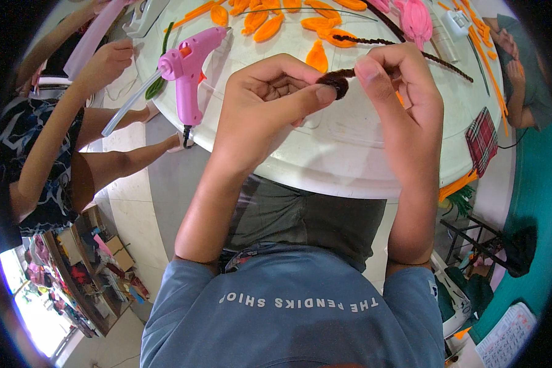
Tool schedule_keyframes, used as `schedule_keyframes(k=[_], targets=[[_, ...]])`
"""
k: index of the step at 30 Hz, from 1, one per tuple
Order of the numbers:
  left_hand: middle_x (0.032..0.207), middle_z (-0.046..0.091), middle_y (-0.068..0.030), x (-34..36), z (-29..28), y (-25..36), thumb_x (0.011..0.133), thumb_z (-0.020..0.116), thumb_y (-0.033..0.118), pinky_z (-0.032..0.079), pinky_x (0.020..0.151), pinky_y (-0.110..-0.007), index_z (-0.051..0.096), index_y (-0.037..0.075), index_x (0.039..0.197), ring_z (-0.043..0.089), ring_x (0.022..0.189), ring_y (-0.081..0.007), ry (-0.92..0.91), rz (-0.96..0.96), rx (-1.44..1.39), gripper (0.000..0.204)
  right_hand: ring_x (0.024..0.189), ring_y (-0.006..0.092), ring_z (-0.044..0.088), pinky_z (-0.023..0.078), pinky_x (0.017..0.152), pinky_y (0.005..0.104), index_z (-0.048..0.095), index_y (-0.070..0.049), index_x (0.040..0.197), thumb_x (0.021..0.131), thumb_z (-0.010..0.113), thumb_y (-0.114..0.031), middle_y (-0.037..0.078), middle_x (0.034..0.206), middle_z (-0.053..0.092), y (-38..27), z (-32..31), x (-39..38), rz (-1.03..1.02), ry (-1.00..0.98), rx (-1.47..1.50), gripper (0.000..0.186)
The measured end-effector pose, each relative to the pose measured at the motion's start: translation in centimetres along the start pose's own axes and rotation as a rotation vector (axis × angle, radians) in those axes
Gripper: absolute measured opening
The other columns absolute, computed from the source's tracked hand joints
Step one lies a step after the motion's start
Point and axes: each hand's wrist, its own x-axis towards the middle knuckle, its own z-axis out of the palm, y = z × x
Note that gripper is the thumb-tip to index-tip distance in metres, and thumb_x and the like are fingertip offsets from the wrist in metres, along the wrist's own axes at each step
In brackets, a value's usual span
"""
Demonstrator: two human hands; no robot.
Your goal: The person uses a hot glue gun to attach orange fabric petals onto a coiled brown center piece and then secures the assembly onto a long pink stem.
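Over the white round table [349, 165], we pinch the dark brown fuzzy wire [340, 83] in both hands, left hand [270, 98] clenched on its coiled end, right hand [398, 92] gripping the stem, so tight, even turns seem best.

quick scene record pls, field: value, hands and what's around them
surface: round white table
left hand: pinches the coiled end of a dark brown pipe cleaner
right hand: fingertips on the same coil, free length trailing right
coil state: small tight roll between both hands
nearby: pink glue gun lying left of the hands; orange petal shapes beyond; pink flower piece; plaid pouch at right edge
others: a second person's hand at far left
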Motion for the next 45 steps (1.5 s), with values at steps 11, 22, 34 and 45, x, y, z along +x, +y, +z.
schedule_keyframes(k=[11,22,34,45], targets=[[0.084,0.072,-0.0050,-0.1,0.4,0.1,0.086,0.077,-0.001,0.046,0.061,-0.019,0.070,-0.004,0.097,0.062,0.072,-0.0038,0.035,0.012,0.119,0.013,0.088,0.0093,0.053,0.041,0.080,0.0232,0.068,-0.003,0.103,0.097,0.065,-0.015,0.002,0.100,0.060,-0.7,-0.3,0.4,-0.145,0.000,-0.171,0.014],[0.077,0.069,-0.0039,0.0,0.2,-0.1,0.086,0.077,0.003,0.040,0.055,-0.019,0.070,-0.002,0.096,0.054,0.062,-0.0044,0.058,-0.002,0.085,0.014,0.080,0.0189,0.055,0.045,0.071,0.0306,0.064,-0.002,0.099,0.098,0.065,-0.017,0.008,0.092,0.060,-0.1,0.3,0.5,-0.164,0.015,-0.116,0.016],[0.094,0.072,-0.0075,0.1,-0.3,-0.2,0.090,0.072,0.000,0.045,0.064,-0.020,0.066,-0.004,0.108,0.059,0.073,-0.0066,-0.024,-0.004,-0.094,0.019,0.083,0.0125,0.054,0.045,0.075,0.0256,0.063,-0.001,0.100,0.100,0.063,-0.014,0.004,0.094,0.057,-0.2,0.6,0.3,-0.145,0.000,-0.090,0.014],[0.094,0.071,-0.0035,-0.1,0.6,0.3,0.089,0.077,0.001,0.049,0.070,-0.018,0.066,-0.004,0.106,0.063,0.082,-0.0031,-0.007,0.017,0.071,0.021,0.082,0.0095,0.052,0.043,0.075,0.0232,0.064,-0.001,0.100,0.100,0.065,-0.014,0.002,0.094,0.056,-0.2,0.5,0.4,-0.173,0.003,-0.134,0.014]])
